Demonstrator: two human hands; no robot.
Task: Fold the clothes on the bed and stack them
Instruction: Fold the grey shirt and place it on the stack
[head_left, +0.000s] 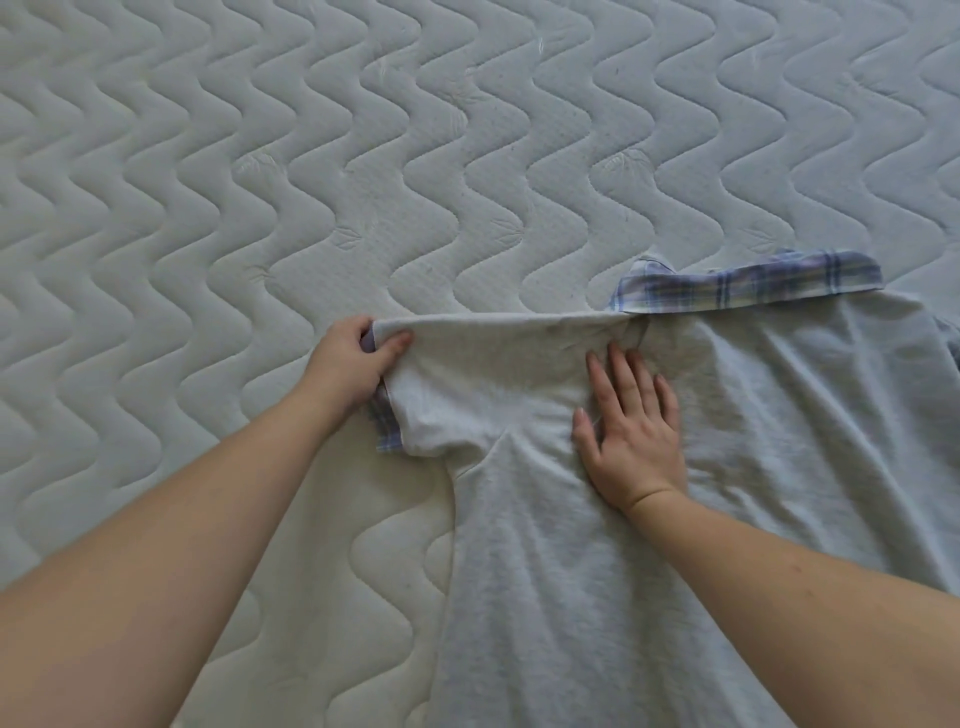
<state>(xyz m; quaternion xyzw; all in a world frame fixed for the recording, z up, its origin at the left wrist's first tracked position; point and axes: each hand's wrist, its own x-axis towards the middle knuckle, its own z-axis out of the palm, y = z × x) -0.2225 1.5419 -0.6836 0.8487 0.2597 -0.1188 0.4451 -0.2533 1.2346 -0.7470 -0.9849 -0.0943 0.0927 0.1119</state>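
A pale grey short-sleeved shirt (753, 467) with a blue plaid collar (748, 283) lies face down on the bed, collar away from me. Its left sleeve (467, 384) stretches out to the left, with plaid trim at the cuff. My left hand (353, 364) grips the end of that sleeve, thumb on top and fingers curled under the fabric. My right hand (631, 426) lies flat on the shirt near the shoulder, fingers spread and straight, pressing the cloth down.
The bed is a white quilted mattress (311, 182) with a wavy stitched pattern, bare to the left and beyond the shirt. The shirt's right side runs out of view at the frame's right edge.
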